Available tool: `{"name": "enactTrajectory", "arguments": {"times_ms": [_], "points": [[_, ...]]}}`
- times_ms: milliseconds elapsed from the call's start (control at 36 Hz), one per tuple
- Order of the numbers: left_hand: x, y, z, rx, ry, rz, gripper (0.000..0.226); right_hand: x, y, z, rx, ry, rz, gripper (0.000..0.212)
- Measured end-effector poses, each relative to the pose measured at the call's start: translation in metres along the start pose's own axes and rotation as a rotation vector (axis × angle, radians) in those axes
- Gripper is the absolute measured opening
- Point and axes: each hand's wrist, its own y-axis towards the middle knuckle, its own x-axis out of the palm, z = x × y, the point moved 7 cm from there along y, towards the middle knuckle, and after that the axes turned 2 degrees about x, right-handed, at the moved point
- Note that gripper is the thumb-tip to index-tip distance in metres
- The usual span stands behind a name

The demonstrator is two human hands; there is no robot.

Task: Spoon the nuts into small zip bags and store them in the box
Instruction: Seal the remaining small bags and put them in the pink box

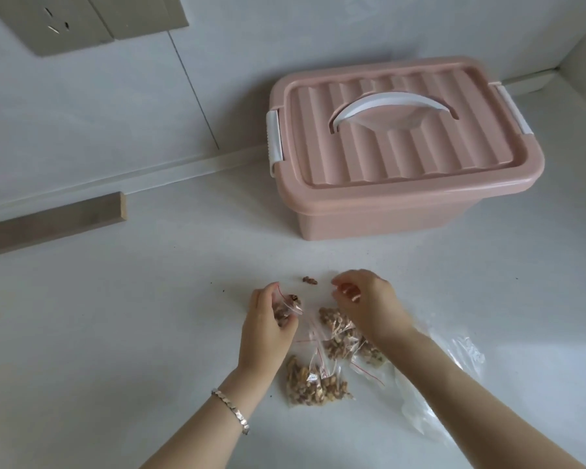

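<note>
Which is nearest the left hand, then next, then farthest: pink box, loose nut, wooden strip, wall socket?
1. Loose nut, just beyond the left hand gripping a zip bag.
2. Pink box, farther back, right.
3. Wooden strip, far left.
4. Wall socket, top left.

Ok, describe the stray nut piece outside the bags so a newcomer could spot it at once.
From the pink lidded box, come toward the camera across the white counter. Between the left hand, gripping a small zip bag, and the right hand lies a small brown nut piece. Unlike the other nuts, it sits bare on the counter, not in plastic.
</note>
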Motion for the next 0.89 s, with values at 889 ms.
{"name": "enactTrajectory", "arguments": {"times_ms": [889], "points": [[-0.019, -0.034, -0.014, -0.140, -0.418, 0.125, 0.054, 0.029, 0.001, -0.048, -0.093, 0.341, 0.027, 0.024]]}}
